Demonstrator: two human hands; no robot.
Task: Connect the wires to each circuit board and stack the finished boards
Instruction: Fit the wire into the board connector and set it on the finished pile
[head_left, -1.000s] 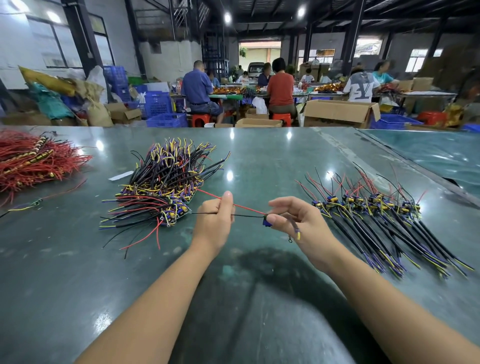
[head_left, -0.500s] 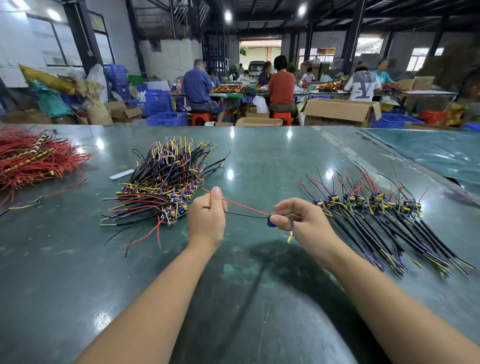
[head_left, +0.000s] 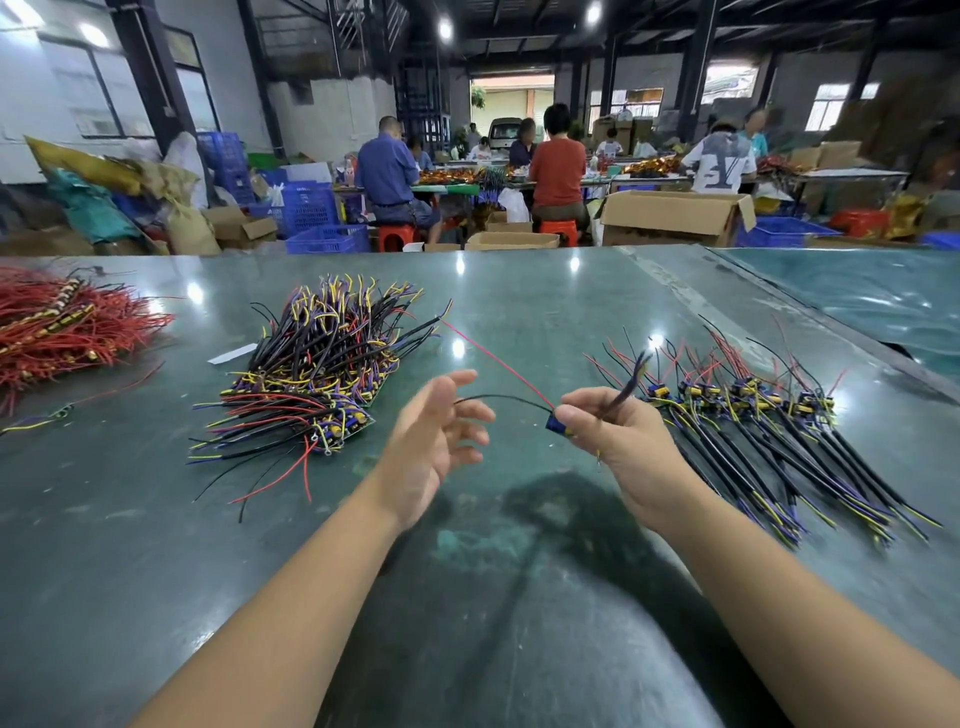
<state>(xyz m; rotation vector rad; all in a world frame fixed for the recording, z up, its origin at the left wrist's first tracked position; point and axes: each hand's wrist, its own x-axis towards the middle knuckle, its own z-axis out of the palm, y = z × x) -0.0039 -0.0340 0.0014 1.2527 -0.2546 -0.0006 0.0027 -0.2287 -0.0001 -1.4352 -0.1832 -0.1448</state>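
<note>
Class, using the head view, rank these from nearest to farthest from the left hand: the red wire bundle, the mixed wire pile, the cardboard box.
From the left hand:
1. Mixed wire pile, just to its left.
2. Red wire bundle, table's far left.
3. Cardboard box, beyond the table.

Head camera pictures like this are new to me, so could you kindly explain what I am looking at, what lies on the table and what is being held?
There is no machine here: a person wears a camera on the head, looking forward and down at their own bare hands. The right hand pinches a small blue board with a red wire and a black wire trailing from it. The left hand is open and holds nothing. On the green table lie a pile of boards at left, a neat row at right, and loose red wires at far left. Other workers sit behind.
</note>
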